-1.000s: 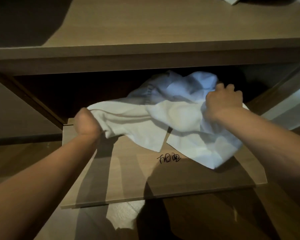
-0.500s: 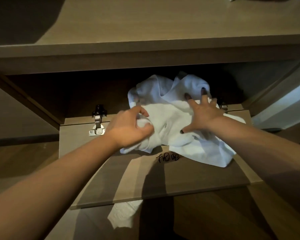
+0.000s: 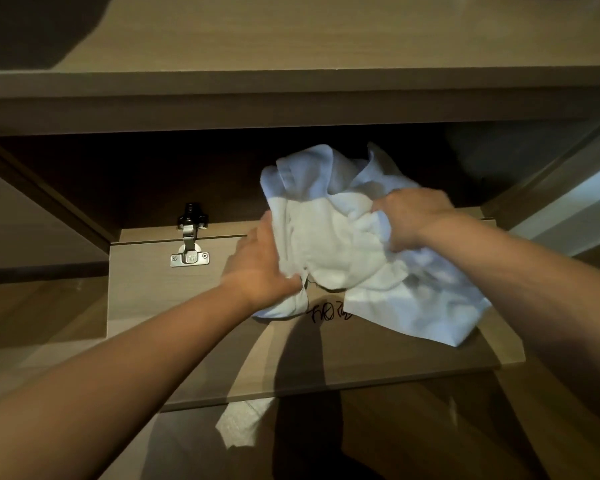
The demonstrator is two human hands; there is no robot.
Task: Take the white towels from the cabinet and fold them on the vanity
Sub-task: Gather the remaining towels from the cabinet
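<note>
While the white towels (image 3: 340, 251) sit bunched on the dropped cabinet door (image 3: 160, 289), left hand (image 3: 260, 268) and right hand (image 3: 409, 220) clutch opposite sides; better to gather the trailing corner before lifting to the surface (image 3: 291, 36) above.

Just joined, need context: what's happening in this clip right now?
A person is gathering a crumpled bundle of white towels at the mouth of an open cabinet. The left hand grips the bundle's left side and the right hand grips its upper right. The bundle rests partly on the folded-down cabinet door, covering part of some handwriting there. The vanity top above shows no towels yet, so nothing is folded.
</note>
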